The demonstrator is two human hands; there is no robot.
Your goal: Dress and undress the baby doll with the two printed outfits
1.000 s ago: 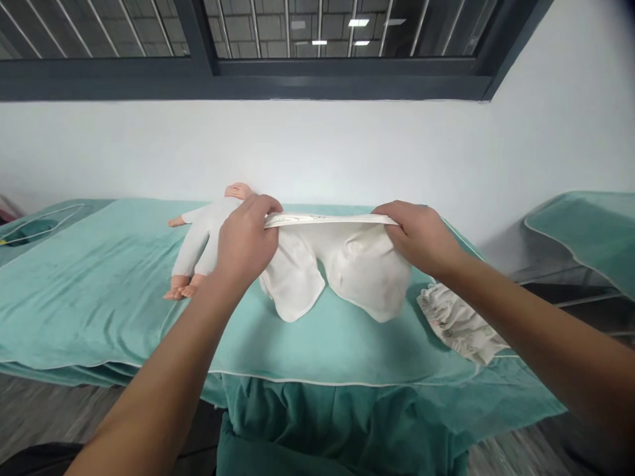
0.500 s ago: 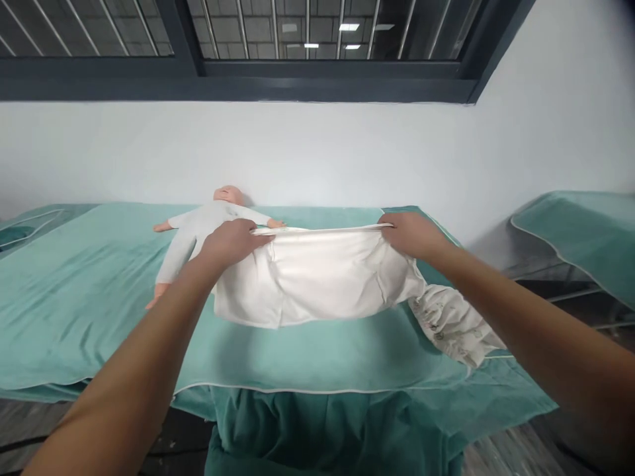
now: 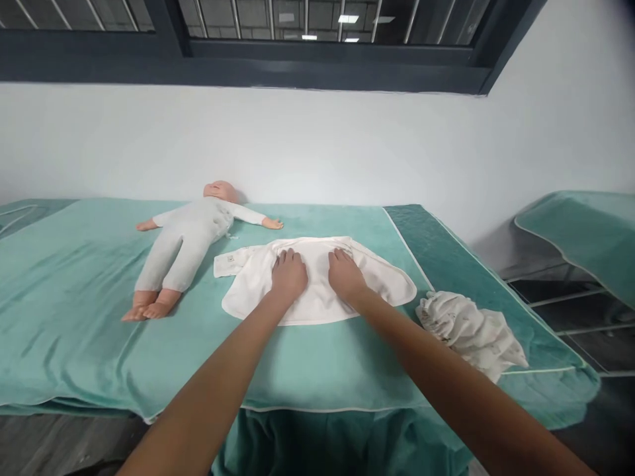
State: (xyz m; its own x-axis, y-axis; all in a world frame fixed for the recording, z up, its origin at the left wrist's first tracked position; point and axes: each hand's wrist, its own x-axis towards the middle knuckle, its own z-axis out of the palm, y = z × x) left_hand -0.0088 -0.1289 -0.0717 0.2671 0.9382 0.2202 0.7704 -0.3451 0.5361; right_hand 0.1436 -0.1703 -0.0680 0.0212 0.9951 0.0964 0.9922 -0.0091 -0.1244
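Observation:
A white baby top point(image 3: 317, 311) lies spread on the green bed cover, its one visible sleeve point(image 3: 232, 262) reaching left with a small print near the cuff. My left hand point(image 3: 290, 274) rests on the middle of the cloth, fingers laid forward and slightly apart. Beside it, my right hand point(image 3: 346, 274) presses on the top in the same way, fingers forward. A short stretch of white fabric shows between the two hands. The cloth under the palms is hidden.
A baby doll point(image 3: 191, 231) in a white suit lies on its back at the left. Crumpled printed white cloth point(image 3: 471, 330) sits at the right on the green bed cover point(image 3: 347, 370). Behind are a white wall and a dark window frame point(image 3: 322, 63); another green-covered surface point(image 3: 590, 231) stands at right.
The white top, held up by its edge between both hands, has come down flat onto the bed. My hands have let go of the edge and moved inward onto the cloth.

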